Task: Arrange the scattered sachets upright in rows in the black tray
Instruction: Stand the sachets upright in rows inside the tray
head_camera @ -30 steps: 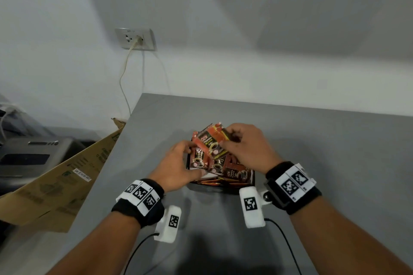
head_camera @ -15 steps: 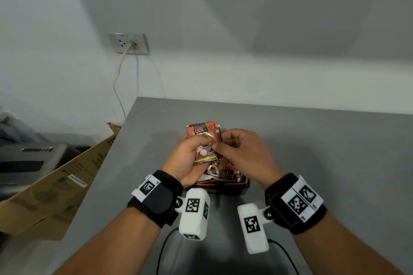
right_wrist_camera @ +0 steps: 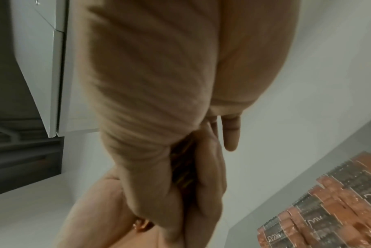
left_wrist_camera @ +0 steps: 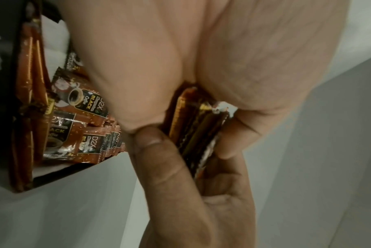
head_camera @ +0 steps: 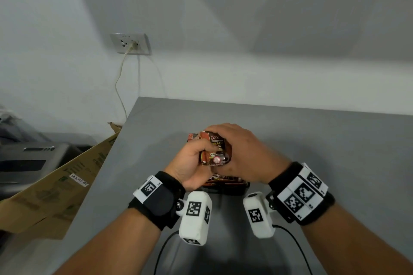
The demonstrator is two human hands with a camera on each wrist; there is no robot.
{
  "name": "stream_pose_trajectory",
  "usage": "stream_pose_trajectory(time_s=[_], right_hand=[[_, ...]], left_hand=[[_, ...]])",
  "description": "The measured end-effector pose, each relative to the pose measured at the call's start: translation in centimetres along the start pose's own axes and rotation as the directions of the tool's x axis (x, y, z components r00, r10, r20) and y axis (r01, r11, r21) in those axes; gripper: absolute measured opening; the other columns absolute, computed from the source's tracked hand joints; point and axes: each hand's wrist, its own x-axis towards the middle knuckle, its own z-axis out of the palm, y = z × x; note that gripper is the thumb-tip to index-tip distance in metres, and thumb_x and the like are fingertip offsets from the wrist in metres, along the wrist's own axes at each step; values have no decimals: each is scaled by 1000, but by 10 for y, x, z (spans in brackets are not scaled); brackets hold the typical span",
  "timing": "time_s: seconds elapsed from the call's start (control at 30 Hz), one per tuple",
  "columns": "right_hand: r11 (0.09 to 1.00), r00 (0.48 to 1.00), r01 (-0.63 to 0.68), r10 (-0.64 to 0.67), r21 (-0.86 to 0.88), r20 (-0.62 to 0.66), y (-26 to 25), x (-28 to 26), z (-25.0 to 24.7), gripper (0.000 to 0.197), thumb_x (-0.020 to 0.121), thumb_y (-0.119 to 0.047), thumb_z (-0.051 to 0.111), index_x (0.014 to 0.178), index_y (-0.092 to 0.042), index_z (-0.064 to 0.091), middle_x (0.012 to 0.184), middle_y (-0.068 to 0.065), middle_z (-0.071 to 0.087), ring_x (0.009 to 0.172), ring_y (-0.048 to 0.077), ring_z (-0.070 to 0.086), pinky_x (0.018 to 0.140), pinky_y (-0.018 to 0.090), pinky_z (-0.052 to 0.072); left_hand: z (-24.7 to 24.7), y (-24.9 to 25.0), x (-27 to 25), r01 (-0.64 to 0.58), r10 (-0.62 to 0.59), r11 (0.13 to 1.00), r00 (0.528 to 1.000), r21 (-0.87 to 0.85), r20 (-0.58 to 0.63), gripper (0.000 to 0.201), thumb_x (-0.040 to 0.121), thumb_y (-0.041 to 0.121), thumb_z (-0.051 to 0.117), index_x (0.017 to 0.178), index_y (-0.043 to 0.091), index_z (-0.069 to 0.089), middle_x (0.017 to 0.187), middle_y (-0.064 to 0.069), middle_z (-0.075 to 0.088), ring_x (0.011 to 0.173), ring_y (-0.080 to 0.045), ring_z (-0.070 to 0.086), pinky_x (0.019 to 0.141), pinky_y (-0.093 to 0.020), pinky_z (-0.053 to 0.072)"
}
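Both hands, left hand (head_camera: 190,163) and right hand (head_camera: 248,154), clasping upright sachet stack (head_camera: 215,152) at frame centre, directly above black tray (head_camera: 228,190).

a grey table (head_camera: 324,140) carries the things, its far edge set against a pale wall and its left edge open to the room. directly on it, near the front, sits a black tray (head_camera: 232,190) holding brown sachets (head_camera: 225,182), some standing on edge, some lying loose. two thin black cables (head_camera: 295,243) trail across the near part of the tabletop.
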Motion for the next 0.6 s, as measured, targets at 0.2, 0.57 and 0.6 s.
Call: stream_pose_trajectory(time_s=[0.2,0.57,0.6], right_hand=[[901,956,-218,274,376,-103,-4,-5,-5,74,82,-48,77,146,-33,43,131,-22,47,113,-10,51,92,13,43],[386,775,-123,613,914,-154,10,-6,-7,10,99,1,54,102,-4,62,83,7,71,62,15,64,53,25,50],[346,788,-128,605,930,-117,9,-7,-8,12,99,2,53,105,-3,62,85,8,71,64,16,65,52,25,51]], left_hand=[[-3,4,6,-104,110,993,987,57,-113,63,78,-11,60,138,6,54,125,-28,64,103,-36,65,82,-42,57],[-7,6,9,-69,100,983,979,171,-179,34,93,-9,44,124,0,54,96,-21,70,82,-30,71,70,-40,62],[-7,6,8,-74,113,975,977,208,-183,34,92,-10,50,125,-2,54,101,-23,70,85,-31,71,70,-41,62]])
